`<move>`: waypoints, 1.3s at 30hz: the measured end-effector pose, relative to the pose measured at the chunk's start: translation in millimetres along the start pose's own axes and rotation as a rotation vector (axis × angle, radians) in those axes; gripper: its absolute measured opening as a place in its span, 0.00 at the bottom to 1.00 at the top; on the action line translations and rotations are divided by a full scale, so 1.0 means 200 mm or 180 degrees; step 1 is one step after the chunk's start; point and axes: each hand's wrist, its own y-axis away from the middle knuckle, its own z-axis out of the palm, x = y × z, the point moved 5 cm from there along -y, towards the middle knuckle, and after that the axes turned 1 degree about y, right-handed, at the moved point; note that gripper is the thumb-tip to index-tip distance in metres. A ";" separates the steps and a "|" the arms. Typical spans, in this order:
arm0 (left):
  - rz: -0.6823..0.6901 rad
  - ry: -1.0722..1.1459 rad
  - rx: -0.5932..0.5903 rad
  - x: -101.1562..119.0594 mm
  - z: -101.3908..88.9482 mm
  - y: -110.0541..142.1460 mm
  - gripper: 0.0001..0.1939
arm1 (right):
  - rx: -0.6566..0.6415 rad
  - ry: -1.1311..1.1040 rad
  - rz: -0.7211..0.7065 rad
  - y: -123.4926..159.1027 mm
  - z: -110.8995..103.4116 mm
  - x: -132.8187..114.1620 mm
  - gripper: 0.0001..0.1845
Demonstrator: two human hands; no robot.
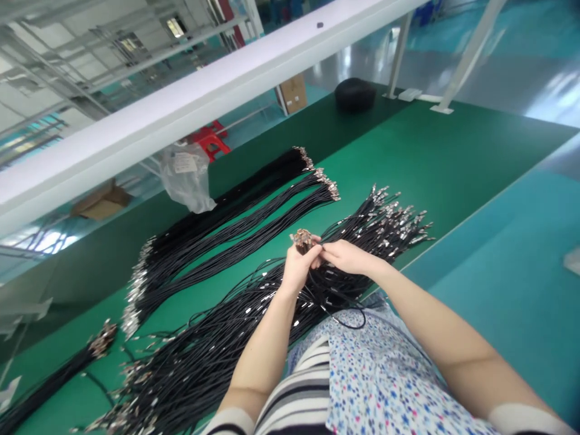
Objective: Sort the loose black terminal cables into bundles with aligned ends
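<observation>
Floral fabric (pixel 376 374) fronts the left hand (pixel 296 266), closed around a metal-tipped black cable bunch (pixel 303 238), right hand (pixel 348 257) pinching its edge; crinkled clear bag (pixel 186 192) carries illegible label (pixel 185 162)

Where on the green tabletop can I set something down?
Widest free patch: the green tabletop between the loose cable pile and the white posts. A narrow strip runs between that pile and the straight bundles. Crowded: around the left hand and right hand, over that pile.
</observation>
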 end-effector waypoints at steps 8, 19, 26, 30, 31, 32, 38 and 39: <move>-0.0264 0.0094 0.0365 0.00 -0.07 0.00 0.12 | 0.0385 -0.0912 0.0279 0.11 0.02 0.22 0.13; -0.0720 0.1188 -0.0355 -0.03 0.00 -0.04 0.20 | 0.1257 -0.0098 0.3448 0.39 0.02 1.01 0.27; -0.0727 0.1206 -0.0149 -0.05 -0.01 -0.07 0.19 | 0.1312 0.0270 0.3559 0.39 0.01 0.94 0.19; -0.0735 0.1188 -0.0239 -0.05 -0.02 -0.07 0.18 | 0.1262 0.0546 0.3261 0.43 0.00 0.86 0.17; -0.0752 0.1172 -0.0296 -0.05 -0.02 -0.07 0.18 | 0.1182 0.0289 0.3193 0.44 0.01 0.85 0.16; -0.0772 0.1146 -0.0358 -0.05 -0.01 -0.06 0.19 | 0.1085 -0.0026 0.3149 0.43 0.03 0.85 0.16; -0.0977 0.0799 -0.0643 -0.06 0.04 -0.04 0.21 | 0.0526 -0.1118 0.3189 0.34 0.20 0.88 0.17; -0.0987 0.0778 -0.0651 -0.06 0.04 -0.03 0.21 | 0.0483 -0.1185 0.3218 0.33 0.22 0.89 0.17</move>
